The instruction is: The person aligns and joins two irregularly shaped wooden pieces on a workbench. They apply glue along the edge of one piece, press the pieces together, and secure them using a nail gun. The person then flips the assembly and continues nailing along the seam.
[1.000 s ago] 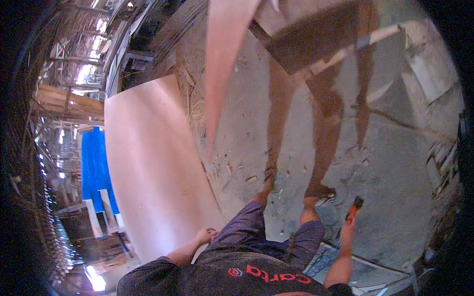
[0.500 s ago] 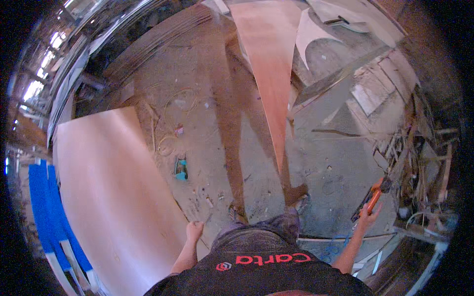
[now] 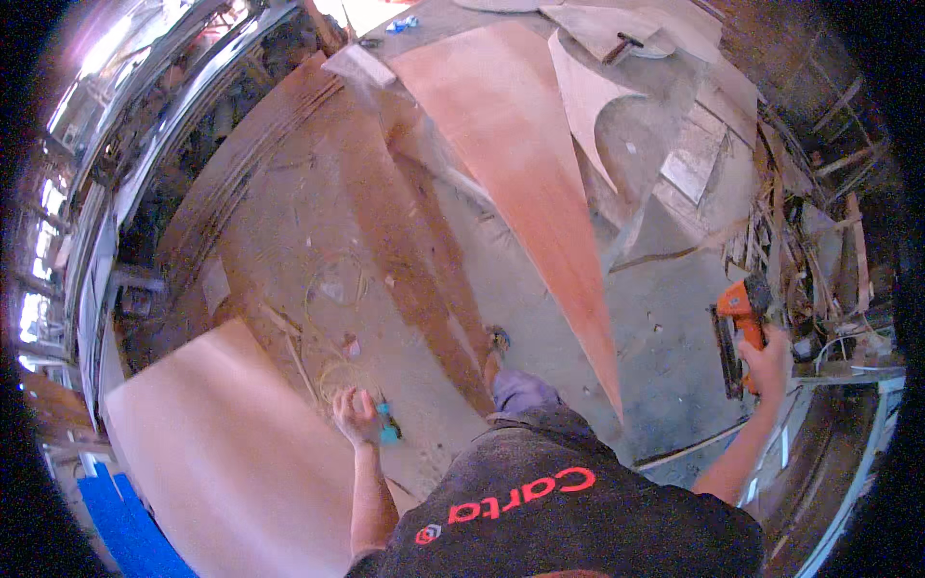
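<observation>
My right hand is wrapped round the grip of an orange and black nail gun, its long dark magazine hanging down on the left. My left hand is empty, its fingers loosely curled and a little apart. Below it on the floor lies a small teal and dark tool, partly covered by the hand in this view. A large pale plywood sheet rests beside my left arm. In front of me a long reddish triangular wood panel tapers to a point near my body.
Right of the triangle lies a pale curved offcut, with a hammer beyond it. Scrap wood is heaped along the right side. Long sheets are stacked at the far left. Blue pieces stand at lower left.
My view has shifted forward. The nail gun has come up on the right. My left hand has risen and loosened from a fist, now over the teal tool. One foot shows where two did.
</observation>
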`<state>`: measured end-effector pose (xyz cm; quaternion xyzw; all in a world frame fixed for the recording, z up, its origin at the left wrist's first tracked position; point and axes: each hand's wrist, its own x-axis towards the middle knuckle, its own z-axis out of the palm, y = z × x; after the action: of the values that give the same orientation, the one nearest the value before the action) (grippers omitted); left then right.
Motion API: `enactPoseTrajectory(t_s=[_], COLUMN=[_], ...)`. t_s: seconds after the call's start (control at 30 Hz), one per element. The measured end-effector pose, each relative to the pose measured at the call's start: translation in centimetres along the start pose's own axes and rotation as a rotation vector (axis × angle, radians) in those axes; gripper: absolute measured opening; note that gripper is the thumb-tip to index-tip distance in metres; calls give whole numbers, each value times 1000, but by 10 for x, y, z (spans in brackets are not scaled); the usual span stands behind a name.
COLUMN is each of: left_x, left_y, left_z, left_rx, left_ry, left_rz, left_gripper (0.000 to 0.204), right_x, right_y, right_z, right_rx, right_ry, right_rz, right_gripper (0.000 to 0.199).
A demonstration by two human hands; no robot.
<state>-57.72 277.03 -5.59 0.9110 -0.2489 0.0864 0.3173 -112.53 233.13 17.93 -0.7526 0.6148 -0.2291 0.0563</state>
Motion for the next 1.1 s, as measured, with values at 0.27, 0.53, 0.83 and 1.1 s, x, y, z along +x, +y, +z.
enactPoseTrajectory(t_s=[0.27, 0.53, 0.83, 1.1], left_x=[141, 382, 500, 492], left_y=[103, 258, 462, 562], left_z=[21, 136, 296, 409], left_rx=[23, -199, -274, -64], left_ry=[-100, -356, -827, -932], left_rz=[217, 870, 1564, 1733], left_gripper=[31, 55, 97, 123], right_x=[131, 174, 151, 209], right_y=[-139, -218, -286, -288], right_z=[62, 83, 88, 137], right_rx=[406, 288, 323, 125], right_ry=[-153, -97, 10, -138], right_rz=[284, 451, 814, 570], right_gripper=[36, 36, 39, 44])
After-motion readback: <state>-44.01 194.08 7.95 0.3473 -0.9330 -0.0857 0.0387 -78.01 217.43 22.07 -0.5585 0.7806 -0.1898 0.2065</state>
